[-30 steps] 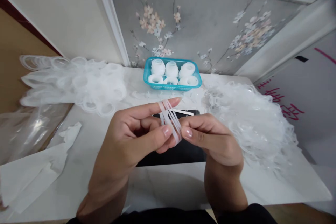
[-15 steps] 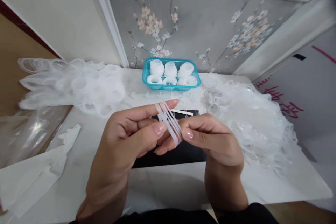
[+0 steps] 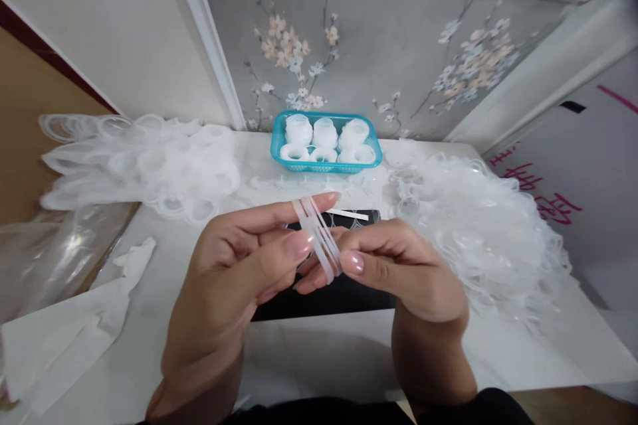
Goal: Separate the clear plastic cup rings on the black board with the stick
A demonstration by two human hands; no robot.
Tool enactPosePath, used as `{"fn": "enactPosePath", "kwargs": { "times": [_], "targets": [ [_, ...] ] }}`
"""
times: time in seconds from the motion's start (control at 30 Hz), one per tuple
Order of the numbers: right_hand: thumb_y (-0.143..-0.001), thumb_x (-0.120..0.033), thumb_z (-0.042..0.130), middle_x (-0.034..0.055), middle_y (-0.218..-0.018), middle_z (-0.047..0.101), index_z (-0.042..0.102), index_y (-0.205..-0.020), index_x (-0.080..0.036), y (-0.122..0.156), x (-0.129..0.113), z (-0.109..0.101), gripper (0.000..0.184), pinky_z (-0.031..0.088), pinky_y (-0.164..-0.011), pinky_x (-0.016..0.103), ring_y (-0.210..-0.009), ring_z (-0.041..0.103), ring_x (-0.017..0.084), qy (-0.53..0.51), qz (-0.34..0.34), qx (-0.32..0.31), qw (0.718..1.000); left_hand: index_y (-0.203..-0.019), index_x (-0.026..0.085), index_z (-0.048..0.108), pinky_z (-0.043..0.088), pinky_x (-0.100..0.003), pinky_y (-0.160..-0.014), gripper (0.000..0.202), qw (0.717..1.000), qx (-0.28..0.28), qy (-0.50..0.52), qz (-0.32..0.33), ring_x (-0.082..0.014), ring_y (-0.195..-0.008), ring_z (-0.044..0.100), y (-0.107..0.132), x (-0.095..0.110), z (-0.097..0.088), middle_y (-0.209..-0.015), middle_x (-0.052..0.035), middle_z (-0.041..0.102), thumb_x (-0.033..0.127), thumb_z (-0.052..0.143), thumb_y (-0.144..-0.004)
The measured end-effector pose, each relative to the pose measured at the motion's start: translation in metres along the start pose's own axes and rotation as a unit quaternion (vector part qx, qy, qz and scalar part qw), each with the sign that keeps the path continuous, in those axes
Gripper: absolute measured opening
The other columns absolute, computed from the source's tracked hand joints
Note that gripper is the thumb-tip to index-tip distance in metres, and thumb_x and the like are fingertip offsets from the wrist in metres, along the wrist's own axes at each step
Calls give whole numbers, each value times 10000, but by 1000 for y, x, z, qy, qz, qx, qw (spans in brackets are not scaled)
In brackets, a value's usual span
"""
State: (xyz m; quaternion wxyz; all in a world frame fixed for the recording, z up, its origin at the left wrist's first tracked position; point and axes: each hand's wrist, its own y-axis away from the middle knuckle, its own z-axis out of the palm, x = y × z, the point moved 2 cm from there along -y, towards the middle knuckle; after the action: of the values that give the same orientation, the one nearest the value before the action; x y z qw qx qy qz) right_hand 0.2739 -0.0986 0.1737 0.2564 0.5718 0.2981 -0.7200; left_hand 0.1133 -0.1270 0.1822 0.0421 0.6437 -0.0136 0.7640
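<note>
A set of thin white bands (image 3: 319, 239) is located between my two hands, raised above a black mat (image 3: 323, 305). The bands run as several near-parallel strands, slanting from upper left to lower right. My left hand (image 3: 224, 272) carries them: the upper ends pass around the extended forefinger, the lower ends pass around a finger below, and the thumb tip bears on the strands from the near side. The left grip is closed on the bands, with forefinger and lower fingers spread apart inside the loops. My right hand (image 3: 413, 272) has thumb and forefinger together at the right edge of the bands, pinching them there.

A narrow white strip (image 3: 349, 214) lies at the far edge of the mat. The mat rests on a white table (image 3: 319, 358). Beyond it, near the wall, stands a blue basket (image 3: 276, 146) containing six stacks of white rings (image 3: 299, 133), arranged in two rows of three. A pile of translucent rings (image 3: 164, 159) occupies the left side; a larger translucent heap (image 3: 488, 232) occupies the right. Torn white paper (image 3: 64, 345) lies at the near left, beside clear plastic film (image 3: 64, 252). A grey floral panel (image 3: 373, 33) forms the backdrop.
</note>
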Motion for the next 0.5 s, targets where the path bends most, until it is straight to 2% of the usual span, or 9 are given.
{"fn": "enactPosePath", "kwargs": {
  "times": [0.17, 0.23, 0.37, 0.43, 0.5],
  "targets": [
    [-935, -364, 484, 49, -947, 740, 751, -922, -192, 0, 2, 2, 318, 483, -917, 344, -950, 673, 192, 60, -12, 13, 998, -1142, 218, 671, 313, -204, -427, 355, 999, -34, 4, 15, -47, -381, 219, 1, -3, -4, -409, 88, 239, 394, 546, -860],
    [-955, -398, 426, 26, -983, 735, 745, -953, -224, -1, 3, 3, 363, 467, -951, 336, -1006, 657, 185, 91, -15, 50, 995, -1074, 217, 697, 266, -201, -388, 341, 999, -30, -7, 17, -51, -375, 211, 0, -3, -3, -397, 86, 240, 431, 556, -850],
    [-966, -460, 350, -10, -1106, 702, 692, -1091, -273, 0, 4, 5, 410, 399, -1060, 340, -1138, 597, 177, 136, -24, 180, 974, -798, 200, 734, 148, -202, -366, 267, 997, -18, -71, -1, -45, -381, 190, -2, -3, -5, -394, 75, 243, 422, 593, -838],
    [-947, -485, 390, -11, -1209, 659, 657, -1154, -283, -1, 3, 8, 394, 372, -1097, 382, -1207, 554, 206, 122, -48, 207, 970, -719, 197, 726, 148, -205, -371, 265, 995, -22, -100, -6, -41, -381, 191, -2, -2, -7, -396, 71, 254, 396, 601, -841],
    [-907, -469, 501, -8, -1285, 613, 626, -1195, -296, -1, 2, 11, 358, 375, -1101, 426, -1248, 519, 234, 87, -83, 213, 970, -687, 201, 725, 147, -207, -368, 280, 993, -30, -111, 6, -42, -381, 204, -2, -1, -9, -395, 65, 276, 398, 600, -842]
  ]
}}
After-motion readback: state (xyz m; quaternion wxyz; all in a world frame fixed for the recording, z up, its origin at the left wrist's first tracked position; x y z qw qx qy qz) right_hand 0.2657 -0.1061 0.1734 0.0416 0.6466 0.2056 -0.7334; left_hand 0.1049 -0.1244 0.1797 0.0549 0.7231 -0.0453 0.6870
